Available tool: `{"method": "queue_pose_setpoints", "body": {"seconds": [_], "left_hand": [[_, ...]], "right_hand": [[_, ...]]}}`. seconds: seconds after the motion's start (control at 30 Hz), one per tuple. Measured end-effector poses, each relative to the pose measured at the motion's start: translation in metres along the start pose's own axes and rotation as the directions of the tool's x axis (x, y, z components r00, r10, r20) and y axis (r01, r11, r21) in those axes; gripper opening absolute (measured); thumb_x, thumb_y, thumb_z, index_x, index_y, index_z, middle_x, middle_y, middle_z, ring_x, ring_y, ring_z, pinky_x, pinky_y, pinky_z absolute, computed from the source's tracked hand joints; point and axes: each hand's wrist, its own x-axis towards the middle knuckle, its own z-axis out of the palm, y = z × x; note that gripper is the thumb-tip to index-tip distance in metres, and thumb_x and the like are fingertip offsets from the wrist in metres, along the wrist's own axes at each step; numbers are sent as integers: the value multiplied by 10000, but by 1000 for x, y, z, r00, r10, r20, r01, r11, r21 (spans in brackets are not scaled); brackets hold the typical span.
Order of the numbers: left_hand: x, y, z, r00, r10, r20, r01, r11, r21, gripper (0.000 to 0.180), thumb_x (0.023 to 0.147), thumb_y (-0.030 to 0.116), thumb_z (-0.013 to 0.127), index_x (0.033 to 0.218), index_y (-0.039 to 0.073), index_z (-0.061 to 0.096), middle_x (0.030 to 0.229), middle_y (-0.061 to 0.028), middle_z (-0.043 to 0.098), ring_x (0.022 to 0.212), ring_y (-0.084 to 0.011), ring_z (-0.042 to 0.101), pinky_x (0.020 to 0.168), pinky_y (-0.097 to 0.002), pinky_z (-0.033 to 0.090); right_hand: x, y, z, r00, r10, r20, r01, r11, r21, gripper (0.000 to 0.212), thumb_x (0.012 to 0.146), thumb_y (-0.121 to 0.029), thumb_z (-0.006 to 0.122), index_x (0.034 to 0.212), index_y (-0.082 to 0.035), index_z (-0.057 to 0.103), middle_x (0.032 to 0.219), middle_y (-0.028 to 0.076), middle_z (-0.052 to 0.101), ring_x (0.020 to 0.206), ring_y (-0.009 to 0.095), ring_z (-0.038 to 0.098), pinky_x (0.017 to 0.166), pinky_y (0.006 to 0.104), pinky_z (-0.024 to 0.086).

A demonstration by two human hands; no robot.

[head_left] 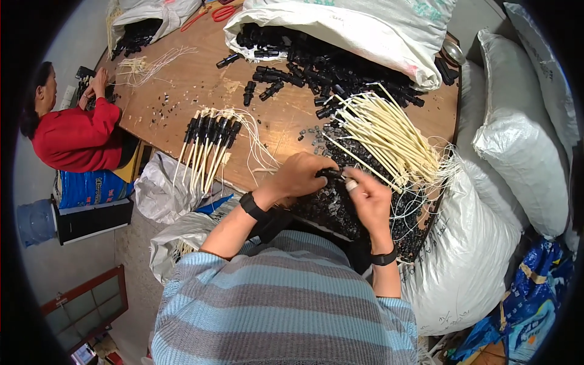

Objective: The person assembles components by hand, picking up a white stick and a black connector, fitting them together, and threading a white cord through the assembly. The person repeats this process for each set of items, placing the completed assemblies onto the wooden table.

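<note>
That black connector [329,173] over the dark bits [331,210] is probably light, stiff and kinda slick, so grab mid-body; left hand [297,176]'s pinching it, right hand [371,198]'s narrowed beside it, can't tell on what.

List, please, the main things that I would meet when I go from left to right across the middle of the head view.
Person in red → row of black parts with cream sticks → left hand → right hand → white sacks at the right edge.
</note>
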Motion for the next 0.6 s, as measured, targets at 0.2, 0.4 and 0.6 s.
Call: {"method": "queue_pose_setpoints", "body": {"seconds": [0.2, 0.4, 0.6], "left_hand": [[-8, -1, 2, 986, -126, -108, 142, 978, 152, 225, 671, 106, 660, 894, 100, 687, 789, -138, 665, 769, -366, 632, 666, -461, 499], [-14, 22, 2, 989, -142, -43, 147, 911, 386, 243, 671, 58, 637, 909, 108, 643, 794, -101, 652, 742, -334, 635, 636, -438, 489], [-32, 6, -50, 937, 57, -346, 97, 906, 412, 216, 669, 60, 659, 883, 88, 659, 803, -81, 660, 726, -313, 630, 647, -405, 476]], "right_hand": [[1, -15, 6, 935, -218, 281, 354, 653, -670, 213, 809, -116, 675, 1016, -126, 727, 696, 62, 647, 516, 241, 613, 477, 335, 473], [11, -5, 21, 979, 191, 70, -163, 943, -289, 182, 805, -181, 758, 859, -44, 651, 544, 71, 517, 478, 172, 523, 479, 308, 416], [22, -22, 44, 963, -267, -31, 245, 920, -304, 361, 815, -67, 738, 1162, -39, 642, 823, 42, 644, 612, 102, 525, 534, 234, 425]]}}
